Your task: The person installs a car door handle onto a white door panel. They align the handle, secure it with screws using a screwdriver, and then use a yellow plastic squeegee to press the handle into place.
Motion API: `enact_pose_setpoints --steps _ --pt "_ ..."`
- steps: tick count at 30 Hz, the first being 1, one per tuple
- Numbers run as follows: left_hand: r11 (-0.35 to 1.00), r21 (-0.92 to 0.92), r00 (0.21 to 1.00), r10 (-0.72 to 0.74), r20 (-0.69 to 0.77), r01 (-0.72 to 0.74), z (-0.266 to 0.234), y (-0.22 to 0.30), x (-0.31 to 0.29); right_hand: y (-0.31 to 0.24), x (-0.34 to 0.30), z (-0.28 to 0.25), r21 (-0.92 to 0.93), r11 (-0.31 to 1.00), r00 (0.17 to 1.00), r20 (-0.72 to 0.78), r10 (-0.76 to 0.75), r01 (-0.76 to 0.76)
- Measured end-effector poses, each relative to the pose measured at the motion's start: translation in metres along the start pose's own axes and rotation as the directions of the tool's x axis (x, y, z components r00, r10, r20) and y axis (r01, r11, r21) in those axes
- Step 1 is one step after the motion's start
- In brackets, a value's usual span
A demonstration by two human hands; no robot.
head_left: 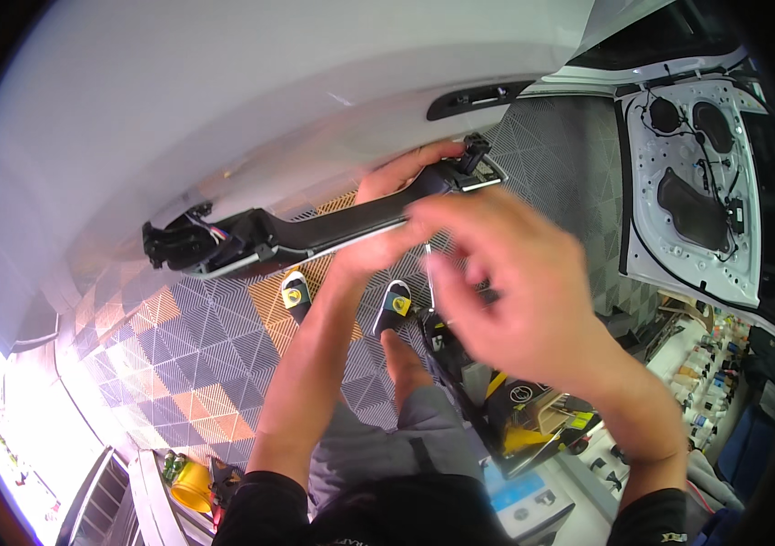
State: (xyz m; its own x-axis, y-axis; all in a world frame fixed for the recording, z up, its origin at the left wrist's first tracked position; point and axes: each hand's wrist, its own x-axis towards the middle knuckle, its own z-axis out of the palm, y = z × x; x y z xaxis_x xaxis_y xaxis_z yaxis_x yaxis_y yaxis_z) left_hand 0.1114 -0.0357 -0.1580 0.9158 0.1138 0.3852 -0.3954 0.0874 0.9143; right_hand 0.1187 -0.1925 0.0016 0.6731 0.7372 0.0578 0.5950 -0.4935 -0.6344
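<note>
In front of the pale car panel, my left hand point(371, 249) is closed round the middle of a long black car door handle assembly point(342, 223). A silver strip runs along its lower edge. Its left end carries a black housing with thin coloured wires point(215, 232); a black bracket point(474, 155) stands up at its right end. Fingers show behind the assembly, with the thumb side in front. My right hand point(506, 282) is blurred, just right of my left hand, near the silver strip. Its index finger and thumb are apart, its other fingers curled; what lies in the palm is unclear.
A dark recess point(478, 98) sits in the car panel above. At right stands a car door point(697, 191) with its inner metal bare. A cart with yellow items point(528, 437) is beside my legs, and a yellow bucket point(191, 487) stands lower left. Patterned floor tiles point(196, 364) lie below.
</note>
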Motion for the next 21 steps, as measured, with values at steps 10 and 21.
enact_pose_setpoints --steps 10,21 --pt "0.961 -0.115 0.968 -0.251 0.016 0.251 0.005 -0.001 -0.007 0.02 -0.069 0.062 0.812 0.24 0.596 0.158 0.787 -0.532" --pt "0.964 -0.1 0.968 -0.24 0.074 0.247 -0.003 -0.015 -0.016 -0.001 -0.063 0.09 0.98 0.092 0.788 0.086 0.609 -0.178"
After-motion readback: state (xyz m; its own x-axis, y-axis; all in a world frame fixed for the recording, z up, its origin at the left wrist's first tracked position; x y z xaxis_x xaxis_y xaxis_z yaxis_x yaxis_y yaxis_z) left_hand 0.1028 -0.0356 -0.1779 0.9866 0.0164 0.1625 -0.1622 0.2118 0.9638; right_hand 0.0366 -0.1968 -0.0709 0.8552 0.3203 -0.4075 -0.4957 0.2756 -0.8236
